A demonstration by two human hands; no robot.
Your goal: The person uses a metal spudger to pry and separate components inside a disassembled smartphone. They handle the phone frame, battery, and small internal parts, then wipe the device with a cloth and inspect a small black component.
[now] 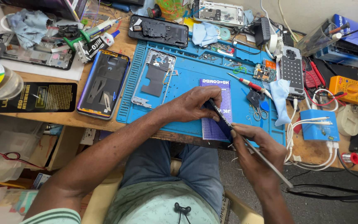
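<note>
My left hand [195,105] gripped the dark phone panel [219,116] edge-on, tilted over the purple pad [224,97] on the blue mat [195,70], near the table's [63,118] near edge. My right hand [255,145] was closed around thin metal tweezers [270,164], tip touching the panel's near end. Judged best practice: keep the left grip firm on both long edges, work the tip shallow along the seam, lever gently so nothing cracks. A bare phone frame [154,79] lay left on the mat; a red-handled screwdriver [249,85] lay just right of the pad. A slip could gouge the panel.
</note>
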